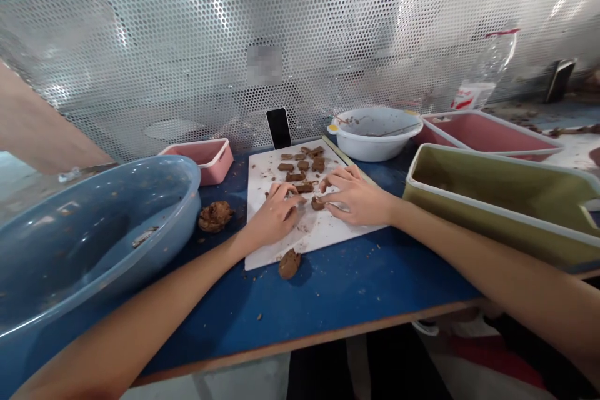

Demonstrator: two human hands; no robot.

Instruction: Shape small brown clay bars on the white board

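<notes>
Both my hands rest on a white board [323, 234] on the blue table. My left hand [274, 215] has its fingers curled, tips pressing near a small brown clay block [304, 187]. My right hand [356, 197] pinches a small brown lump of clay [317, 204] with its fingertips. Several small rectangular clay blocks [302, 164] lie in rows on the far part of the board. A brown clay lump [289, 264] sits at the board's near edge, and a larger one [214, 216] lies on the table to the left.
A big blue basin [94, 231] stands at the left, a pink tray [206, 159] behind it. A white bowl [375, 131], a pink tub [482, 134] and an olive tub [497, 194] stand at the right. A phone [279, 128] leans on the perforated metal screen [187, 44].
</notes>
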